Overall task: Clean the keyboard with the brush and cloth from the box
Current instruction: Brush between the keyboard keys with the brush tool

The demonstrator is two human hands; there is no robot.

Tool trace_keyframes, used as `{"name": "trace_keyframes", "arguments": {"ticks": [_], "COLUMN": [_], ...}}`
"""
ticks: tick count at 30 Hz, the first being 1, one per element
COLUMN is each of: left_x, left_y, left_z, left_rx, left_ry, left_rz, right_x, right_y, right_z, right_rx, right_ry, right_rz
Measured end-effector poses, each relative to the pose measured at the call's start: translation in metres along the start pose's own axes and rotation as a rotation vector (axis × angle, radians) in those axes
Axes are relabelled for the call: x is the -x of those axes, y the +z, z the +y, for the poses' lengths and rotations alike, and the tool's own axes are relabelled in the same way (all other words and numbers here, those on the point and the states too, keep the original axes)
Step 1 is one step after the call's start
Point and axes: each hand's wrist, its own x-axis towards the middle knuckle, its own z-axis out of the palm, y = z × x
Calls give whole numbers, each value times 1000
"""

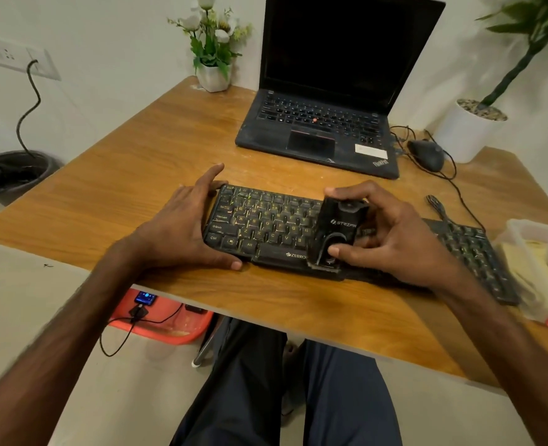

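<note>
A black keyboard with worn yellow lettering lies across the wooden table in front of me. My left hand grips its left end, thumb along the front edge and fingers over the far corner. My right hand holds a black brush block with white lettering, thumb and fingers curled round it, pressed down on the keys near the middle of the keyboard. A clear plastic box with a yellow cloth inside sits at the table's right edge.
An open black laptop stands behind the keyboard, with a wired mouse and cables to its right. A white flower pot and a larger white planter stand at the back. An orange stool is under the table.
</note>
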Motion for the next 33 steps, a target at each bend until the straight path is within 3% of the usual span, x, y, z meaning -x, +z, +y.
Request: {"name": "trace_keyframes", "arguments": {"ticks": [4, 6, 9, 12, 14, 16, 18, 20, 23, 26, 28, 30, 33], "left_x": [0, 1, 1, 3, 3, 3, 3, 4, 5, 6, 5, 5, 6], "left_y": [-1, 0, -1, -2, -2, -2, -2, -3, -3, -2, -2, -2, -3], "left_z": [0, 1, 3, 6, 7, 8, 8, 6, 8, 12, 12, 10, 10], "left_rx": [15, 24, 22, 21, 26, 33, 37, 40, 39, 33, 34, 37, 47], "left_ry": [-6, -13, -16, -11, -12, -14, -19, -16, -5, -2, -7, 2, 8], "left_rz": [-3, 1, 5, 2, 0, -9, -7, -4, -3, 8, 8, 3, -6], "right_x": [3, 8, 17, 15, 4, -8, -22, -34, -47, -58, -57, -52, -52], "right_y": [-21, -26, -6, 0, -6, -4, 16, 44, 66, 54, 49, 56, 60], "right_z": [-3, -4, -4, 0, -3, -9, -18, -22, -20, -22, -24, -29, -33], "right_rx": [533, 454, 121, 265, 462, 399, 120, 29, 311, 504, 449, 355, 484], "right_ry": [-100, -102, -127, -169, -191, -188, -156, -169, -295, -313, -319, -322, -353], "right_rz": [216, 299, 154, 91, 191, 280, 215, 67, -54, 64, 78, -42, -183]}}
